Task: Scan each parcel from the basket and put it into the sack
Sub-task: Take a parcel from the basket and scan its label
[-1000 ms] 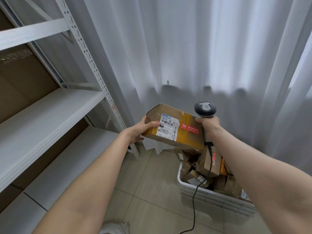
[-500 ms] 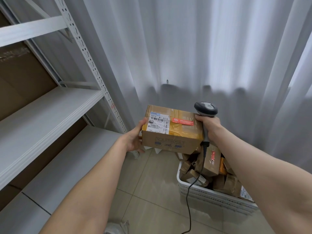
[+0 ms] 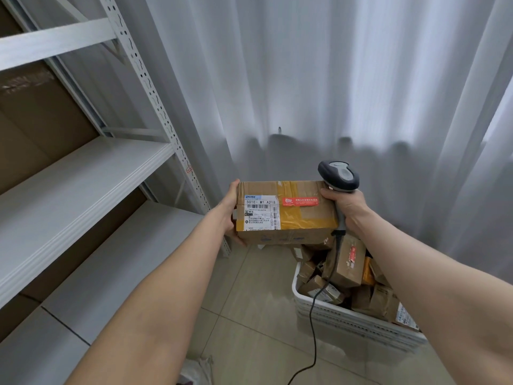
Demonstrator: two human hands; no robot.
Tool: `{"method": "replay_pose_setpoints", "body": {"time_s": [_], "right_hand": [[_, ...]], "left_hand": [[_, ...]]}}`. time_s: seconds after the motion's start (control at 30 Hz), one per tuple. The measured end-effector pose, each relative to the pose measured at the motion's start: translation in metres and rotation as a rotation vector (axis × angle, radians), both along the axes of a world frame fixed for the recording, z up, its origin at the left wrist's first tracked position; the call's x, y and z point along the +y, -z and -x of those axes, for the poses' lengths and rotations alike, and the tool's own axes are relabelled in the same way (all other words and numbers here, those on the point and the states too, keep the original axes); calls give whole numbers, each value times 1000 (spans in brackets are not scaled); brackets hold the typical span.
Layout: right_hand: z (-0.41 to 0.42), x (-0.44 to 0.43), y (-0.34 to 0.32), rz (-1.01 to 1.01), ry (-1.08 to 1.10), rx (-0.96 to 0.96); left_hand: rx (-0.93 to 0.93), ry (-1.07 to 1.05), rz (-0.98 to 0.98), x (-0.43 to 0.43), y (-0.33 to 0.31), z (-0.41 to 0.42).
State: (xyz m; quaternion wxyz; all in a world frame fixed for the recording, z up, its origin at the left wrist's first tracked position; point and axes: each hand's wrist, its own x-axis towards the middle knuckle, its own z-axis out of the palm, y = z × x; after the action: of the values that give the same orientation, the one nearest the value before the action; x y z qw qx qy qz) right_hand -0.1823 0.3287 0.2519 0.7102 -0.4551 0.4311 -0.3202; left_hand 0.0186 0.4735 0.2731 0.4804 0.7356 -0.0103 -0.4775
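Diffuse daylight through white curtain, brightest upper right; lower folds grey with shadow. Focus sharp centrally. Wide-angle bowing bends shelf upright at left.

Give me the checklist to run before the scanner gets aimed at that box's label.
1. Box grip: ok. The left hand grips the box at its left end.
2. Label exposed: ok. The shipping label faces up and no fingers cover it.
3. Scanner grip: ok. The right hand is curled round the handle of the scanner.
4. Scanner aim: cannot tell. Its head sits at the box's right end and its window is hidden.
5. Cable free: ok. The cable hangs down across the rim of the basket, clear of the box.
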Motion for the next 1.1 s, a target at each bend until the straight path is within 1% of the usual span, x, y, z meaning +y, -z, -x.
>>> {"method": "replay_pose_setpoints", "body": {"time_s": [0.23,0.43,0.67,0.8,0.83,0.93,1.1], "right_hand": [[0,6,5,62,-56,30],[-4,8,9,89,-91,50],[-12,12,9,101,-82,31],[-12,16,9,116,-74,59],[-11,17,10,120,-74,75],[-12,19,14,116,-68,124],[-15,30,16,155,-71,181]], "left_hand": [[131,159,-105,21,11,-1],[195,212,-136,37,15,-3],[209,113,-85,36,11,1],[261,-10,-67,33,11,-6],[255,-37,-74,33,12,-7],[139,-79,-104,29,14,-6],[73,-212,-43,31,12,5]]}}
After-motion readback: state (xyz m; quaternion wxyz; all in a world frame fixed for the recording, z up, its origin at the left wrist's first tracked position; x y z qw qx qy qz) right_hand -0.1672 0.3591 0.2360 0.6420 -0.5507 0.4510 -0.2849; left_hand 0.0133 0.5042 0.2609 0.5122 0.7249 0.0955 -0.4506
